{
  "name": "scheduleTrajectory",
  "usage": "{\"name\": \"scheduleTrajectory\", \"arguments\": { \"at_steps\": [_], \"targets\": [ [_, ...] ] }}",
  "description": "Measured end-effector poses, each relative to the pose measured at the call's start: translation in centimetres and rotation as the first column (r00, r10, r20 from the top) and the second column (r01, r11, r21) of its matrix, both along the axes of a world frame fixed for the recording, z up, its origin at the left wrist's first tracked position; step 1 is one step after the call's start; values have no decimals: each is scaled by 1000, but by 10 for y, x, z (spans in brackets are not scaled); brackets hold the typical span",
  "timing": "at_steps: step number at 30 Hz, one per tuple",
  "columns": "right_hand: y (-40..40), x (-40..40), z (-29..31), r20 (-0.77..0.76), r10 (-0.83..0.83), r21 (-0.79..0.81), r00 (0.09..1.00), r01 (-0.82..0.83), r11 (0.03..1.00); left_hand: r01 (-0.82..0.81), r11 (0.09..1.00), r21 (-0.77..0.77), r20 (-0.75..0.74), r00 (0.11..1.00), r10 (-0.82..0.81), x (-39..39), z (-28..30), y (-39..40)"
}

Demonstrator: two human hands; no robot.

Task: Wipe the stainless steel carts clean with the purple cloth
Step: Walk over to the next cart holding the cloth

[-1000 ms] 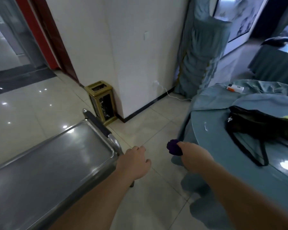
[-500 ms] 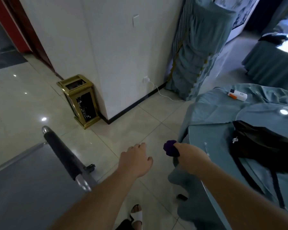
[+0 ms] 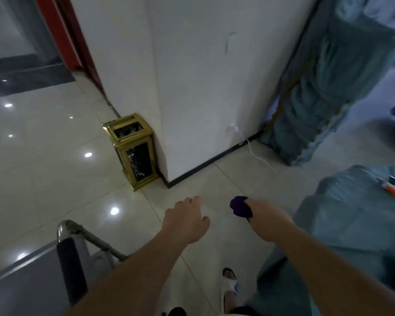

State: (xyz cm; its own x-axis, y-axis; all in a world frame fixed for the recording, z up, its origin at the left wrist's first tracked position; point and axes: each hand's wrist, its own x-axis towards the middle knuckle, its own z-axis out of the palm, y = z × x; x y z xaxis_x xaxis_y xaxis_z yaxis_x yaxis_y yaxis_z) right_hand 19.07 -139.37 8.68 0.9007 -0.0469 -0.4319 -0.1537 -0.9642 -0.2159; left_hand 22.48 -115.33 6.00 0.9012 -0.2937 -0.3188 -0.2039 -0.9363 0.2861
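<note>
Purple cloth [image 3: 240, 206] bunched in right hand [image 3: 268, 218], seemingly.

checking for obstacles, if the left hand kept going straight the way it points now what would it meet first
Probably nothing close: the left hand points over bare floor tiles toward the white wall corner, so that corner likely comes first; depth is unclear.

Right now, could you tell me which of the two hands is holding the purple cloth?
The right hand, beside the teal-draped table, grips the bunched purple cloth. The left hand holds nothing, hanging over the floor.
</note>
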Motion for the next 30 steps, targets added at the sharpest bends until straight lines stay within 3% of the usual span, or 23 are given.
{"name": "scheduleTrajectory", "arguments": {
  "at_steps": [4,9,18,21,25,30],
  "targets": [
    [16,117,-11,40,127,0,991,-127,992,-157,987,28,23,987,156,78,-7,17],
    [59,243,-2,106,368,40,924,-374,927,-429,903,24,43,903,428,143,4,46],
    [226,389,-7,-4,788,2,616,-788,616,-715,693,89,-2,696,718,191,-13,166],
    [281,428,-20,3,834,-18,552,-834,551,-778,624,73,-41,622,782,217,-28,209],
    [364,488,-27,-14,845,-30,535,-844,535,-809,579,101,-99,571,815,262,-40,286],
    [455,543,-25,-6,862,-59,507,-861,506,-842,523,132,-63,519,852,311,-25,381]
  ]
}}
